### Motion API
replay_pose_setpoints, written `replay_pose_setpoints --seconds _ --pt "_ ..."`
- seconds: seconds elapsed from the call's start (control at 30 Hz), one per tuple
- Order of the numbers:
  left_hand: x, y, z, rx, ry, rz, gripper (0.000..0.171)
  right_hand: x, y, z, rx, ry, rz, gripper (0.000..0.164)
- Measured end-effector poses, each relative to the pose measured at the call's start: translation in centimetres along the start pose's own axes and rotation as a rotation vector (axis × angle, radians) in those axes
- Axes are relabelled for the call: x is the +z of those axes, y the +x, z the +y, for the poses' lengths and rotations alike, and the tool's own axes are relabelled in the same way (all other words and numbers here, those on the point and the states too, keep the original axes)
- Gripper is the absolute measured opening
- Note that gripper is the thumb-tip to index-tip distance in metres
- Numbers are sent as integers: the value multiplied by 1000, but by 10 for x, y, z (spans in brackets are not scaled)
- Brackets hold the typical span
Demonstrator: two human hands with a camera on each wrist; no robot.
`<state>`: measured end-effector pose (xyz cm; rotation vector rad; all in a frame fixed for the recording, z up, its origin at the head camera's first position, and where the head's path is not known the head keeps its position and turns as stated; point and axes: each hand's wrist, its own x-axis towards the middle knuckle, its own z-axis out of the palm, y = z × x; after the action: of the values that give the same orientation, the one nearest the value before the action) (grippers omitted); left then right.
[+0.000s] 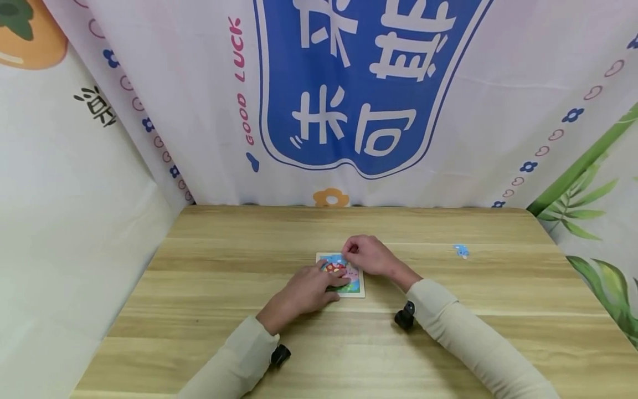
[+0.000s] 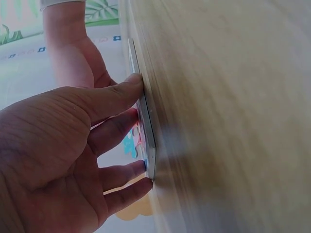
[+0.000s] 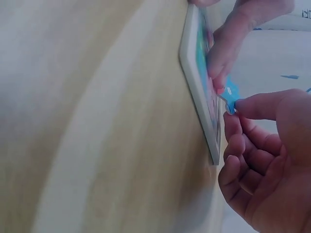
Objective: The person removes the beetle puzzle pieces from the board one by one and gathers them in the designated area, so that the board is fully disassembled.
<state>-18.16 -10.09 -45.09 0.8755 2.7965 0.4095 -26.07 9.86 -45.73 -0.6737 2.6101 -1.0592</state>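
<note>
A small square jigsaw puzzle [image 1: 362, 294] with a pale frame and a colourful cartoon picture lies on the table. My left hand [image 1: 306, 286] rests on its left part with fingers spread; in the left wrist view the thumb [image 2: 130, 83] touches the board's edge. At the top right corner of the puzzle, my right hand [image 1: 372, 257] pinches a blue puzzle piece [image 3: 230, 97] between thumb and forefinger. That piece is tilted over the board, close to the left fingers. Part of the picture is hidden under the left hand.
Another blue puzzle piece [image 1: 461, 251] lies on the wooden table [image 1: 224, 249], to the right of the puzzle. A printed cloth [image 1: 448, 138] hangs behind the table's back edge. Small black cameras [image 1: 405, 316] are strapped at both wrists.
</note>
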Motion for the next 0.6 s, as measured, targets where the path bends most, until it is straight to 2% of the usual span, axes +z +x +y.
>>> replay_pose_setpoints --seconds 0.3,0.6 --pt "-2 2 1 10 0 -6 42 -2 -5 3 -18 55 -14 8" --pt "0 3 0 22 7 -9 44 -18 -15 12 -32 65 20 7"
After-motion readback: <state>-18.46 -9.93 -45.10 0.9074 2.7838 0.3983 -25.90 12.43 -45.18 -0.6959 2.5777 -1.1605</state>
